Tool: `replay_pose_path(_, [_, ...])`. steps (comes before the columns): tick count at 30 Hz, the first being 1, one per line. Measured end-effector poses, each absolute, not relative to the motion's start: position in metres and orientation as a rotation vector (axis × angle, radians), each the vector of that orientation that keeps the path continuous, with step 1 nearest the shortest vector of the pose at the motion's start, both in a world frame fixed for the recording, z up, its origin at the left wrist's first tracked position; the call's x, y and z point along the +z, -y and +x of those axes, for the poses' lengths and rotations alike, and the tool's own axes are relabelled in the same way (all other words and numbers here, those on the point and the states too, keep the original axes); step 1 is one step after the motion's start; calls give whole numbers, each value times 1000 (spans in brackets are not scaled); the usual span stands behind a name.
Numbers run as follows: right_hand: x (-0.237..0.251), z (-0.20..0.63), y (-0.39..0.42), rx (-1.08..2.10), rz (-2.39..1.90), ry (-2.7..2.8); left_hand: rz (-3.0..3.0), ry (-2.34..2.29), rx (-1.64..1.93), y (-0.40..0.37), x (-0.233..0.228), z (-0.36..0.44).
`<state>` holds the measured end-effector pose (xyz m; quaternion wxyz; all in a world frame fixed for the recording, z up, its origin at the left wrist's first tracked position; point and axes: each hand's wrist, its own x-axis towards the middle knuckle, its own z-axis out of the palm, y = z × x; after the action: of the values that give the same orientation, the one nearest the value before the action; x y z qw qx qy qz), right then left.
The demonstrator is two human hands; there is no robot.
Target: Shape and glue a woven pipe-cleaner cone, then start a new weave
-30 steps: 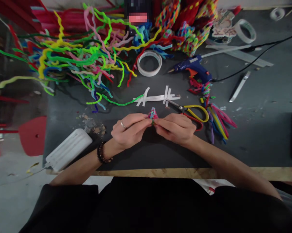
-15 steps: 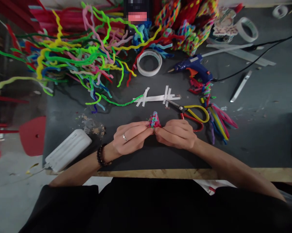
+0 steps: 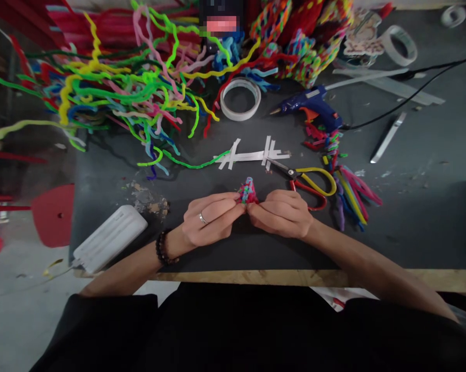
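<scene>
Between my two hands is a small cone-shaped woven piece of pipe cleaners (image 3: pixel 248 190) in pink, light blue and green, its narrow end pointing away from me. My left hand (image 3: pixel 213 217), with a ring on one finger, pinches its left lower side. My right hand (image 3: pixel 281 213) is closed at its lower right edge, thumb and fingers pressed together. The fingers hide the bottom of the piece. Just beyond it, white tape strips (image 3: pixel 250 156) are stuck to the table, with the end of a green pipe cleaner (image 3: pixel 194 166) at their left.
Scissors (image 3: pixel 314 181) lie beyond my right hand, beside a bundle of pipe cleaners (image 3: pixel 352 194). Farther back are a blue glue gun (image 3: pixel 314 106) with its cord, a tape roll (image 3: pixel 240 118) and a heap of pipe cleaners (image 3: pixel 132 93). A white power bank (image 3: pixel 110 238) sits at the left.
The whole view has shifted very slightly, so things appear a little farther right. Both hands keep their grip on the woven piece, which looks slightly turned.
</scene>
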<state>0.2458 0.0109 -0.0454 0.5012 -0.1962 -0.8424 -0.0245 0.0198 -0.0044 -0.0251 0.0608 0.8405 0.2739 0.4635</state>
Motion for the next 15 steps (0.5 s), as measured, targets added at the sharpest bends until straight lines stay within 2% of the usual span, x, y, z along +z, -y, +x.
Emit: replay_pose_path(15, [-46, 240, -6, 32, -638, 1925, 2487, -924, 1406, 2, -16, 23])
